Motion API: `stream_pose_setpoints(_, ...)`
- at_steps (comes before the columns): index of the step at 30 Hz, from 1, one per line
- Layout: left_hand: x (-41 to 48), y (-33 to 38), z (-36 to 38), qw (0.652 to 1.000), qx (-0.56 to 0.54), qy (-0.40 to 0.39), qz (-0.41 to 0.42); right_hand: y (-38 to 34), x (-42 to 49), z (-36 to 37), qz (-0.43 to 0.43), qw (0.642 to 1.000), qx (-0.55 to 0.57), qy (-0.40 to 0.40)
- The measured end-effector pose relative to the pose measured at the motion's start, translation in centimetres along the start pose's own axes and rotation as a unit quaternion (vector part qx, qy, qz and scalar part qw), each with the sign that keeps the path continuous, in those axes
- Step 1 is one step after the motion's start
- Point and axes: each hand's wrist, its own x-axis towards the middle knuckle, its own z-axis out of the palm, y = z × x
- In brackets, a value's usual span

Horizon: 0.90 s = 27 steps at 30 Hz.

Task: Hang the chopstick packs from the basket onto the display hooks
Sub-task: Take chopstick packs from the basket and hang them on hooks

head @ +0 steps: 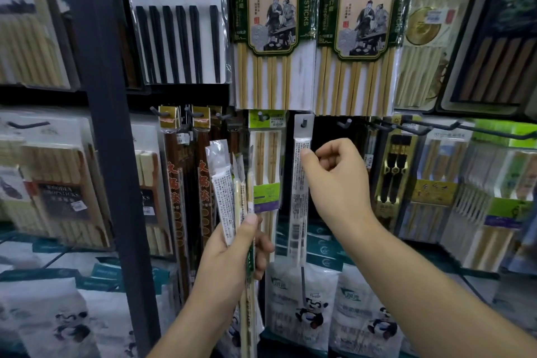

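A narrow clear chopstick pack (300,189) with a white printed label hangs from a dark display hook (303,122) in the middle row. My right hand (334,180) pinches this pack just below its top, thumb against the label. My left hand (232,253) grips a bunch of several slim chopstick packs (225,192) upright, to the left of the hanging one. An empty hook (344,124) sticks out to the right. The basket is out of sight.
Wide hot-pot chopstick packs (270,29) hang in the row above. Dark wooden packs (174,183) and a green-labelled pack (266,171) hang on the left, more packs on the right (436,183). A dark upright post (107,125) stands left. White panda-print bags (308,302) fill the shelf below.
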Motion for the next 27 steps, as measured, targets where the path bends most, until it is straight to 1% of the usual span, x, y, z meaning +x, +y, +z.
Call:
stream_pose_setpoints(1, 0.0, 0.0, 0.0, 1.0, -0.002, 0.001, 0.003, -0.1, -0.4, 0.0, -0.017, 1.0, 0.006, -0.018)
stream_pose_setpoints(3, 0.0, 0.0, 0.1, 1.0, -0.005, -0.003, 0.006, -0.3, -1.2, 0.2, -0.037, 0.996, 0.014, -0.079)
stream_pose_setpoints(6, 0.0, -0.1, 0.3, 1.0, -0.011, -0.008, 0.011, -0.5, -1.9, 0.8, -0.024, 0.986, 0.013, -0.166)
stream_pose_setpoints(9, 0.0, -0.2, 0.4, 1.0, -0.007, -0.01, 0.014, -0.7, -2.2, 1.0, -0.019, 0.98, 0.009, -0.196)
stream_pose_setpoints(15, 0.3, -0.5, 0.3, 1.0, -0.004, 0.0, 0.001, -1.0, -2.2, 0.9, -0.001, 0.98, 0.021, -0.196)
stream_pose_setpoints(20, 0.3, -0.5, 0.5, 1.0, -0.009, 0.028, -0.006, -1.3, -1.9, 0.7, -0.006, 0.987, 0.059, -0.15)
stream_pose_setpoints(23, 0.2, -0.4, 0.5, 0.999, 0.0, 0.042, 0.016, -1.6, -1.6, 0.4, -0.014, 0.987, 0.096, -0.126)
stream_pose_setpoints(27, 0.3, -0.3, 0.4, 0.998, 0.028, 0.055, 0.015, -2.2, -0.8, 0.1, -0.023, 0.992, 0.097, -0.083)
